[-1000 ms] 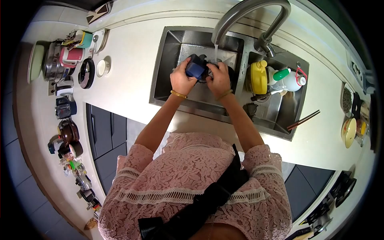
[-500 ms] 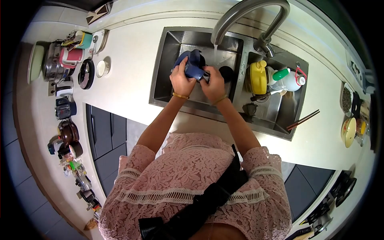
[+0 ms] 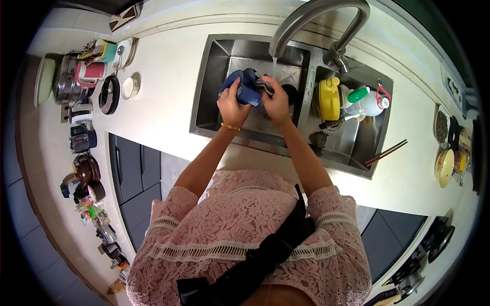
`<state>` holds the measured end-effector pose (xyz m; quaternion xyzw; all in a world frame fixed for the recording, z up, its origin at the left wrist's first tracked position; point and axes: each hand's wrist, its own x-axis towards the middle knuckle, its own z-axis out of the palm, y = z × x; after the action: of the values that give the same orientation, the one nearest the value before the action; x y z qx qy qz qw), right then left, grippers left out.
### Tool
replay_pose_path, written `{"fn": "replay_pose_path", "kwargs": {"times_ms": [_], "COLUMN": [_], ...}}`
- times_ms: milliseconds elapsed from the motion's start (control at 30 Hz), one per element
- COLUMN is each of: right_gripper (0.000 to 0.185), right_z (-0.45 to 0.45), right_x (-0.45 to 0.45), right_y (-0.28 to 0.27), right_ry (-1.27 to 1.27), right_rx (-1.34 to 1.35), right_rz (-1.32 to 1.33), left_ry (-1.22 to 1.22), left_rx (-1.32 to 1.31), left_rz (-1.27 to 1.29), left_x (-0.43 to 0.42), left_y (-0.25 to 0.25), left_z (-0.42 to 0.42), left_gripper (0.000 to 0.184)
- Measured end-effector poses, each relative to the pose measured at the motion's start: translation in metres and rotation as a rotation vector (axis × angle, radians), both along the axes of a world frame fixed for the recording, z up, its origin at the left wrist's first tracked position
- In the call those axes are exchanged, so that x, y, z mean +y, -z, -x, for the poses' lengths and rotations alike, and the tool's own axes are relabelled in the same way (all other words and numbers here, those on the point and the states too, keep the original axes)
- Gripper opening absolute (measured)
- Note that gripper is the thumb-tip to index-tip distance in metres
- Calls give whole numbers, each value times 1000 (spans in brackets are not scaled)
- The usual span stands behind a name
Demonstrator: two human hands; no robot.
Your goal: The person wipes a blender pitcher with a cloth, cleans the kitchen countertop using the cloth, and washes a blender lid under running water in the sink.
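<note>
Over the left basin of a steel sink [image 3: 202,86], my left hand [image 3: 234,108] grips a blue, curved, flexible-looking object [image 3: 248,93] with a dark inner side; I cannot tell its exact kind. My right hand [image 3: 277,104] is closed on a small dark grey and whitish crumpled piece [image 3: 266,85], perhaps a cloth, held against the blue object's right side. Just behind my hands, a thin stream of water [image 3: 274,66] runs from the faucet [image 3: 278,41]. A black round thing [image 3: 291,94] lies in the basin, partly hidden behind my right hand.
The right basin holds a yellow jug [image 3: 329,99], a clear bottle [image 3: 368,105] with a red handle, and a dark strainer [image 3: 318,139]. Chopsticks [image 3: 386,153] lie across the sink's right edge. A white cup [image 3: 129,87] and a round black-rimmed lid [image 3: 109,95] sit on the left counter.
My right hand has moved slightly up along the blue object, and more of the grey piece shows in its fingers. The blue object has shifted slightly down and tilted.
</note>
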<state>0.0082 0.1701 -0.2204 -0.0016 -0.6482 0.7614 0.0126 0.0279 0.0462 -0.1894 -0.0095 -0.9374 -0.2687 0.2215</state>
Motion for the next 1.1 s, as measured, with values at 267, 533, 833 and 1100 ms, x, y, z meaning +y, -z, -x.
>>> {"fn": "replay_pose_path", "kwargs": {"times_ms": [267, 533, 833, 1100], "right_gripper": [28, 37, 39, 38], "right_z": [35, 16, 32, 22], "right_x": [6, -3, 12, -4], "right_y": [33, 39, 17, 56], "right_ry": [65, 181, -34, 196], "right_rx": [-293, -324, -617, -561], "right_rz": [-147, -106, -112, 127], "left_ry": [171, 235, 392, 411], "left_rx": [50, 38, 55, -70], "left_rz": [75, 107, 109, -73], "left_x": [-1, -6, -15, -19], "left_y": [-6, -9, -18, -15], "left_z": [-8, -6, -1, 8], "left_gripper": [61, 61, 56, 51]}}
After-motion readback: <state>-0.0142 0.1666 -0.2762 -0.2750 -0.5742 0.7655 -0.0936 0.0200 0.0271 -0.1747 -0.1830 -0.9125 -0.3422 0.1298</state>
